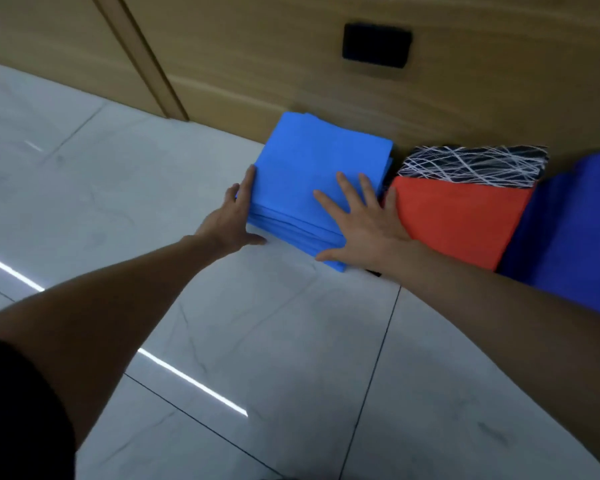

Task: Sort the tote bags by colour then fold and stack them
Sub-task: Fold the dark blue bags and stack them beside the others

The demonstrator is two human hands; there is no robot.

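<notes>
A stack of folded light blue tote bags point(312, 168) lies on the tiled floor against a wooden wall. My left hand point(234, 216) touches the stack's left edge with straight fingers. Flat on the stack's near right corner lies my right hand point(364, 220), its fingers spread. To the right of the stack lies a folded red-orange bag point(461, 220). Behind that one is a black bag with white scribble lines point(475, 164). A dark blue bag point(575, 230) lies at the far right, partly behind my right forearm.
A wooden wall point(291, 64) with a black rectangular socket plate point(376, 45) runs behind the bags. Pale marble floor tiles point(257, 341) with dark joints and bright light reflections spread to the left and in front.
</notes>
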